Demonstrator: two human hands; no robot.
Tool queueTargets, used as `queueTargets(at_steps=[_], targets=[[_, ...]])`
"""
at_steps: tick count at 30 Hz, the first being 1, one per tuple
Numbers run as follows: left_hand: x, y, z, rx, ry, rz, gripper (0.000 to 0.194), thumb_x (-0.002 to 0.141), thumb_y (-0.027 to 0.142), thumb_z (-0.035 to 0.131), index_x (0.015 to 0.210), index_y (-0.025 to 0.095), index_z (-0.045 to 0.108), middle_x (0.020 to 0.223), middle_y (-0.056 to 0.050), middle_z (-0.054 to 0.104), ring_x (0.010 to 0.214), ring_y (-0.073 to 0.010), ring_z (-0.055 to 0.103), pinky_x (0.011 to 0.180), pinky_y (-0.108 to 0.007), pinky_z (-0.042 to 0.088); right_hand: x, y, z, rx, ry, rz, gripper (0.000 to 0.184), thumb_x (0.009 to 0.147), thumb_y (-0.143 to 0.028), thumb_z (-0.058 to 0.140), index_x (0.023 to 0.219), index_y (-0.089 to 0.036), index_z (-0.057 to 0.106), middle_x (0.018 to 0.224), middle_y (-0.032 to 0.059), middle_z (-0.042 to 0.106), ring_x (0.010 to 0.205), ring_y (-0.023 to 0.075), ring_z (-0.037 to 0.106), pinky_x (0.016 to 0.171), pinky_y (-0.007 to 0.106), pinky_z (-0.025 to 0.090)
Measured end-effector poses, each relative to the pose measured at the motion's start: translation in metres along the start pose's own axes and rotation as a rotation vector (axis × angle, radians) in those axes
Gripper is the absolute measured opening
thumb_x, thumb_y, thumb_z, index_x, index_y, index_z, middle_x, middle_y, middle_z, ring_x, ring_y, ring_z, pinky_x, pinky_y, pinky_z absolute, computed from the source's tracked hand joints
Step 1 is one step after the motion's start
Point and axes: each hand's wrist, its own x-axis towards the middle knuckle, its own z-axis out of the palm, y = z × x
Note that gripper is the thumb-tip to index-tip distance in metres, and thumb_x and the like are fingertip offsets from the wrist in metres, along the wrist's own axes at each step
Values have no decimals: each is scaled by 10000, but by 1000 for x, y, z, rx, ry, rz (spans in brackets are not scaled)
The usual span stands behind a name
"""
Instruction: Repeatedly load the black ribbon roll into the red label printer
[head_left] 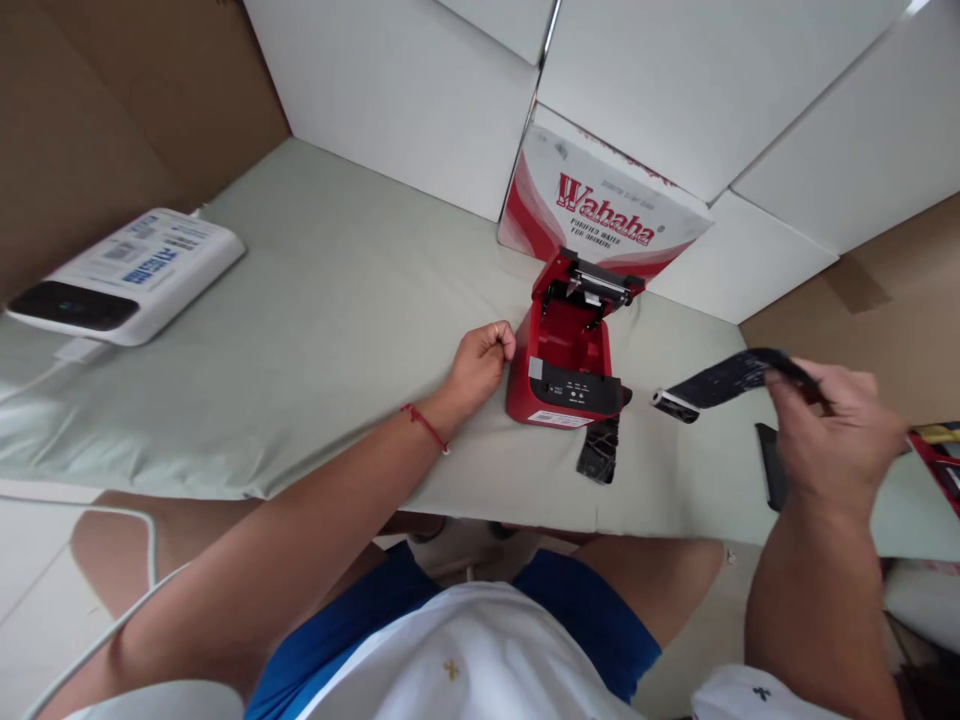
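Note:
A small red printer [564, 395] stands on the cloth-covered table with its lid tipped up, so its red inner bay shows. My left hand [484, 358] is curled into a fist against the printer's left side, with nothing visible in it. Right of the printer, my right hand [832, 425] pinches a black ribbon [724, 378] in the air. A small roll with a pale core [676, 404] hangs at the ribbon's left end. Another crinkled black strip [598, 452] lies by the printer's front right corner.
Behind the printer stands a Wahaha water carton [604, 205] against white boxes [645, 80]. A white power bank [131, 275] with a plugged-in cable lies at left. A flat black object [770, 466] sits by my right wrist, and a red item [939, 462] at the right edge.

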Motion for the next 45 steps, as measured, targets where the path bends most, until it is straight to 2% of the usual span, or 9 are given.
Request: queueTargets(at_steps=[9, 15, 20, 23, 28, 31, 37, 42, 45], targets=[[4, -4, 2, 31, -33, -37, 97, 577, 150, 467, 575, 216, 539, 552, 38, 459, 578, -128, 360, 600, -296, 259, -32, 7, -18, 282, -1455, -71, 493, 989, -614, 731, 1349, -292, 831, 1265, 109, 860, 1083, 289, 832, 934, 407, 675], [3, -3, 1, 37, -31, -27, 103, 595, 176, 475, 578, 221, 567, 559, 29, 486, 583, -134, 379, 603, -296, 277, -27, -3, 56, 169, -856, 43, 349, 1036, -465, 628, 1177, -232, 847, 1157, 108, 864, 910, 250, 791, 868, 408, 636], [4, -7, 1, 27, -32, -28, 108, 591, 174, 472, 597, 220, 570, 577, 26, 502, 599, -137, 395, 607, -287, 288, -33, -21, 120, 67, -844, 21, 413, 975, -308, 635, 1332, -184, 803, 1324, 180, 810, 1048, 306, 785, 933, 454, 608], [4, -7, 2, 19, -39, -36, 105, 597, 168, 472, 593, 220, 563, 571, 27, 498, 595, -136, 395, 604, -287, 291, -25, -28, 111, 49, -926, 17, 373, 969, -288, 652, 1283, -196, 830, 1246, 169, 843, 1072, 328, 803, 914, 436, 620], [5, -6, 3, -3, -61, -56, 89, 576, 152, 474, 581, 216, 536, 547, 39, 473, 569, -122, 379, 594, -282, 281, 21, -36, 29, 385, -1412, -150, 364, 1034, -541, 712, 1269, -306, 860, 1169, 40, 879, 971, 251, 836, 862, 334, 671], [6, -6, 4, -13, -64, -57, 87, 575, 143, 475, 584, 213, 525, 559, 39, 487, 575, -117, 399, 598, -276, 287, 47, -49, 1, 446, -1282, -180, 454, 1029, -615, 716, 1361, -328, 830, 1168, 43, 878, 982, 255, 836, 840, 332, 673], [5, -4, 4, 20, -70, -16, 114, 592, 129, 453, 597, 216, 526, 572, 37, 489, 586, -125, 402, 614, -280, 310, 65, -96, 62, 296, -924, -284, 367, 1007, -474, 699, 1309, -312, 829, 1222, 58, 823, 1050, 253, 762, 968, 391, 617], [-2, 2, 3, 94, -12, 66, 132, 692, 121, 475, 659, 229, 543, 649, 10, 534, 648, -160, 453, 675, -321, 385, 61, -120, 116, 35, -918, -314, 274, 996, -288, 638, 1183, -269, 837, 1083, 82, 829, 945, 263, 749, 846, 375, 566], [-16, 10, 2, 257, 47, 357, 125, 780, 129, 533, 805, 232, 598, 828, -38, 640, 805, -209, 547, 801, -375, 461, 57, -127, 127, -89, -907, -298, 283, 1013, -257, 612, 1191, -263, 833, 1083, 101, 855, 930, 291, 768, 806, 381, 539]])
